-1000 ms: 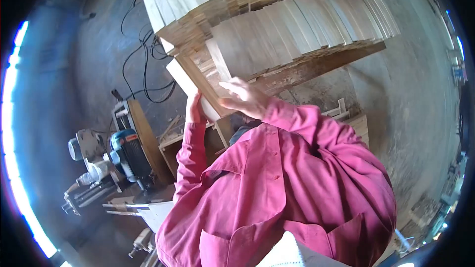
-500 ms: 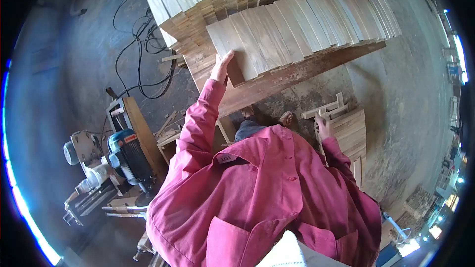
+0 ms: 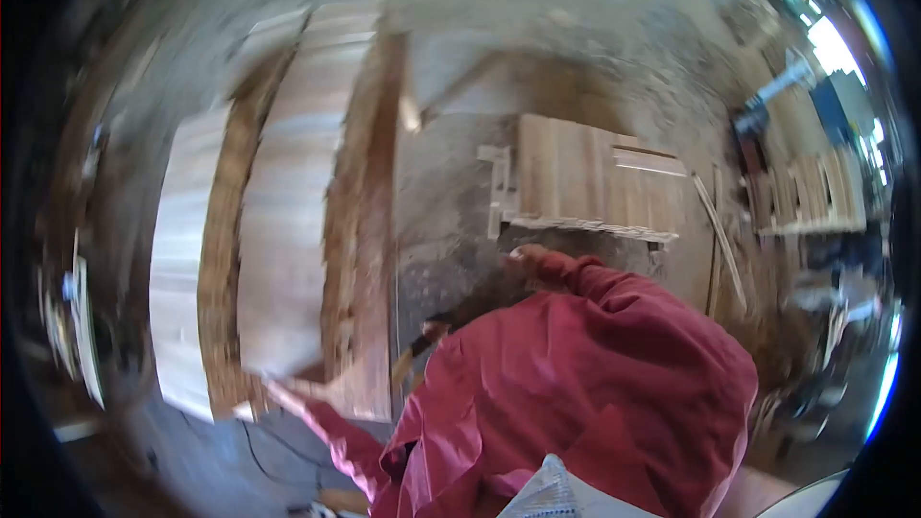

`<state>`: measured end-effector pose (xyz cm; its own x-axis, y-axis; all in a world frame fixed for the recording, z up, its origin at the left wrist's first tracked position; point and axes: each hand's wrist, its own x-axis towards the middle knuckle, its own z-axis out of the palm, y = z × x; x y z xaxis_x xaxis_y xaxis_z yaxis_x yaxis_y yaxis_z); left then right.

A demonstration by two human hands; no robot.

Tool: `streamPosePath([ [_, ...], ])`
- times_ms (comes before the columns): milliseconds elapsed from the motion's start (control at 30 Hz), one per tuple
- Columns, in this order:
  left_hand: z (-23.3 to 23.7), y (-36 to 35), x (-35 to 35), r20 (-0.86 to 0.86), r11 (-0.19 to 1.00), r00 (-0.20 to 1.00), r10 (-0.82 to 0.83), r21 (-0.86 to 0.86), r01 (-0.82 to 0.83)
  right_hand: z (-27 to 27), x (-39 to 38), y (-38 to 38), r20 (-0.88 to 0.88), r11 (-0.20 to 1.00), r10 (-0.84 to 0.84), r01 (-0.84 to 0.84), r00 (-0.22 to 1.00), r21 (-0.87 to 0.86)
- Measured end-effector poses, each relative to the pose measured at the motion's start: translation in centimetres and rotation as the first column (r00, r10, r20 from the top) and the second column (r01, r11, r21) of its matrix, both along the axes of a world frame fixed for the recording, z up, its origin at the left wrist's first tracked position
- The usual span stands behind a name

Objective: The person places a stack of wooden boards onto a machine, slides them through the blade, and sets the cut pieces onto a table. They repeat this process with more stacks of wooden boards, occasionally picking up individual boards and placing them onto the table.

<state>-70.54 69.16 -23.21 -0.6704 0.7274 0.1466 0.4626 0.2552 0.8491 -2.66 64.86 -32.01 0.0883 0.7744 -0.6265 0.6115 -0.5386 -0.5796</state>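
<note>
The whole view is smeared by motion. My left hand (image 3: 288, 390), in a red sleeve, reaches out to the near corner of a tall stack of pale wooden boards (image 3: 288, 182) and seems to touch it. My right hand (image 3: 526, 254) is stretched toward a low pile of short boards (image 3: 585, 173) lying on the floor, just short of its front edge. The blur hides the fingers of both hands, so I cannot tell whether either one holds anything.
A second row of boards (image 3: 177, 259) stands left of the tall stack. Rough concrete floor (image 3: 441, 230) lies between the stacks. More stacked wood (image 3: 806, 192) and a blue object (image 3: 844, 105) are at the far right. A thin strip (image 3: 720, 240) leans beside the low pile.
The view has swung sharply, so the big stack now runs down the left. My left hand stays at the stack's corner; my right hand still reaches toward the low pile.
</note>
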Motion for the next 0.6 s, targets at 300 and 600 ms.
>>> streamPosePath([
  [300, 13.5, 7.0, 24.0, -0.064, 0.795, 0.936, -0.346, 0.51, 0.329, -2.7, 14.4, -9.4, -0.061, 0.993, -0.112, 0.11, 0.992, -0.04],
  [600, 7.3, 12.1, 51.6, 0.157, 0.271, 0.285, -0.946, -0.105, 0.957, -3.6, 27.2, -25.2, 0.245, 0.653, -0.701, 0.741, 0.67, -0.158],
])
